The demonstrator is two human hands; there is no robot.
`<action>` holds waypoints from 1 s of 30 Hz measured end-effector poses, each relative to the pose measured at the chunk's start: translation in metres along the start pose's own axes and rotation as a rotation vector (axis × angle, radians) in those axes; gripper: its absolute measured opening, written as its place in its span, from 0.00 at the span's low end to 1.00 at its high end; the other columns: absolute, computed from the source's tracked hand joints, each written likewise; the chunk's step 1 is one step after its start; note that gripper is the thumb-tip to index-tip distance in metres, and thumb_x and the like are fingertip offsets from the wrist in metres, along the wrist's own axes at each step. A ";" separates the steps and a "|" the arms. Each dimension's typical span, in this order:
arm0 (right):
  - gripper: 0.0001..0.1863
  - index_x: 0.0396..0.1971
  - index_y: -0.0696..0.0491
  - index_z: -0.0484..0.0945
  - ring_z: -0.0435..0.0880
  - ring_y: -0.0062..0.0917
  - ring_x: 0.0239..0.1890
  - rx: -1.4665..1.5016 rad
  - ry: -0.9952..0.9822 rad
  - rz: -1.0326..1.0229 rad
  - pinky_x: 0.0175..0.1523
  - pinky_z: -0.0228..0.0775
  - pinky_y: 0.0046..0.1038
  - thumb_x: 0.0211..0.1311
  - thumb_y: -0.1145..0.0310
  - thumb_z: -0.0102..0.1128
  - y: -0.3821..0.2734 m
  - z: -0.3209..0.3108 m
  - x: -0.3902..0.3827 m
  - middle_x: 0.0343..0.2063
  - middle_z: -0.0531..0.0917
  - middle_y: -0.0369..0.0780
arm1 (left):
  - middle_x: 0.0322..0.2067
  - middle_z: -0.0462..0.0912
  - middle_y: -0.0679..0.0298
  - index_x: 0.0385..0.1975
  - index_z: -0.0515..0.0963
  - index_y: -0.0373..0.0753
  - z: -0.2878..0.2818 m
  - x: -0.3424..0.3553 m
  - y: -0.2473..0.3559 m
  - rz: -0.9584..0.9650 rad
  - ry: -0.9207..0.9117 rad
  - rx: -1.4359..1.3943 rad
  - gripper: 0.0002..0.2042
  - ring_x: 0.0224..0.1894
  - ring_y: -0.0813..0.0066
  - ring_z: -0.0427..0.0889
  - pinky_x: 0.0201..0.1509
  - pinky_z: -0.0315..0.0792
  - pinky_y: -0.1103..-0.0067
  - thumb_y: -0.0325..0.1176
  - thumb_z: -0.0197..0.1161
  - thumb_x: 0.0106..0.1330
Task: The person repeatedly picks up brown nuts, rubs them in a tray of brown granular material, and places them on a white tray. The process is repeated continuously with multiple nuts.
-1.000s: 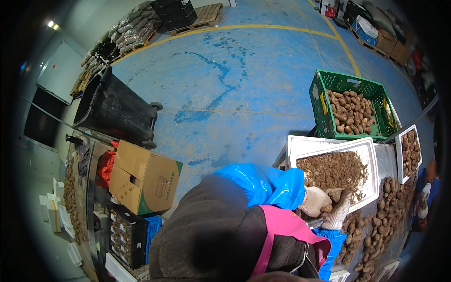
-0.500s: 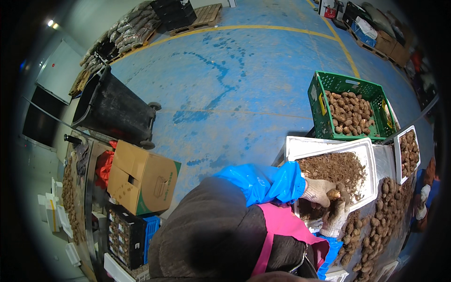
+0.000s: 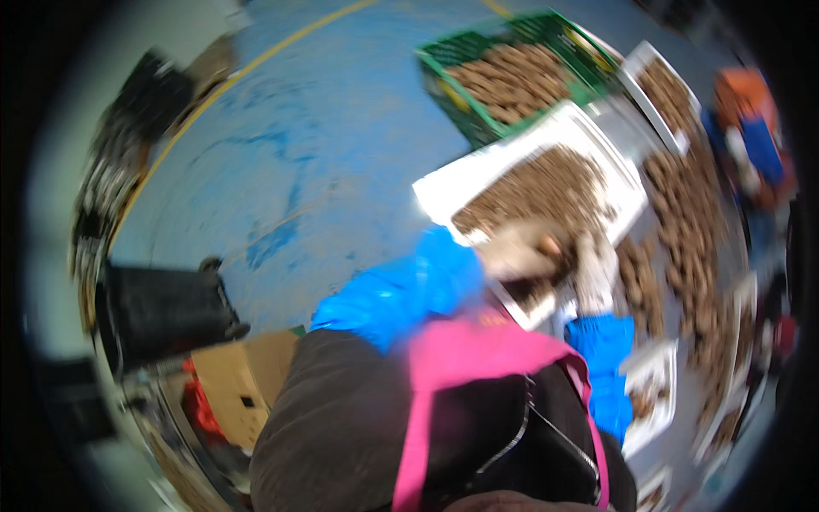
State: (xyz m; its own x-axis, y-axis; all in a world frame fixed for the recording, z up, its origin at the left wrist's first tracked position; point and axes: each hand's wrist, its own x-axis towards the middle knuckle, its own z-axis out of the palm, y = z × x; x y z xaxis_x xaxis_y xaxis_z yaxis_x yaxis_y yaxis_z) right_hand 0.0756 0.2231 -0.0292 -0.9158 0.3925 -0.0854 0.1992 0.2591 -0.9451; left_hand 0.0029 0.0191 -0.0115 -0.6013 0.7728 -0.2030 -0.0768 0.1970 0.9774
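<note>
My left hand, in a soiled pale knit glove with a blue plastic sleeve cover, is closed around a brown tuber with a pale end showing. Close to its right, my right hand, gloved the same way, is beside the tuber; motion blur smears its fingers, so its grip is unclear. Both hands are over the near part of a white foam tray, which holds a heap of brown, fibrous scraps. Loose tubers lie on the metal table right of my hands.
A green crate of tubers stands beyond the tray, with a smaller white box of tubers to its right. Another white box is by my right sleeve. A co-worker is at far right. Left are a black wheeled bin and a cardboard box.
My view has swung to the right, so the tray and crate appear farther left and higher, with blur. My left hand keeps the tuber; the right hand looks a little apart from it.
</note>
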 end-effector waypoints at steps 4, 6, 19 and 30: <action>0.14 0.52 0.57 0.85 0.87 0.30 0.48 -0.053 -0.014 -0.084 0.54 0.79 0.32 0.71 0.68 0.60 -0.007 -0.002 -0.020 0.43 0.88 0.47 | 0.47 0.81 0.60 0.68 0.72 0.37 -0.011 -0.006 0.005 -0.003 0.042 -0.201 0.32 0.51 0.70 0.81 0.59 0.76 0.73 0.31 0.69 0.60; 0.15 0.54 0.59 0.83 0.86 0.28 0.51 0.009 -0.031 -0.079 0.58 0.77 0.30 0.72 0.73 0.59 -0.010 0.000 -0.025 0.48 0.88 0.45 | 0.48 0.78 0.60 0.74 0.65 0.35 -0.011 -0.005 0.007 -0.020 0.030 -0.205 0.37 0.51 0.71 0.80 0.59 0.75 0.75 0.28 0.68 0.61; 0.16 0.53 0.59 0.83 0.86 0.34 0.51 0.175 -0.206 -0.112 0.60 0.77 0.34 0.72 0.66 0.63 -0.052 0.003 -0.040 0.49 0.87 0.46 | 0.65 0.76 0.51 0.77 0.60 0.34 -0.012 -0.005 0.004 0.005 0.067 0.160 0.43 0.68 0.62 0.75 0.74 0.66 0.70 0.36 0.69 0.60; 0.23 0.39 0.58 0.84 0.84 0.51 0.44 -0.493 0.026 -0.198 0.52 0.75 0.48 0.71 0.50 0.62 -0.029 0.017 -0.013 0.36 0.85 0.54 | 0.59 0.81 0.48 0.73 0.68 0.33 0.003 -0.009 0.016 -0.099 0.011 0.129 0.39 0.60 0.59 0.81 0.66 0.73 0.70 0.34 0.72 0.58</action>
State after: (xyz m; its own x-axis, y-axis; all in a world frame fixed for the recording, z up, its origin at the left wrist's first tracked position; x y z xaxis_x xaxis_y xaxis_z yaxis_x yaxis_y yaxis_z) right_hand 0.0757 0.1957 -0.0058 -0.9448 0.3142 0.0934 0.1695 0.7122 -0.6812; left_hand 0.0097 0.0172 0.0061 -0.6044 0.7392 -0.2971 -0.0340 0.3486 0.9366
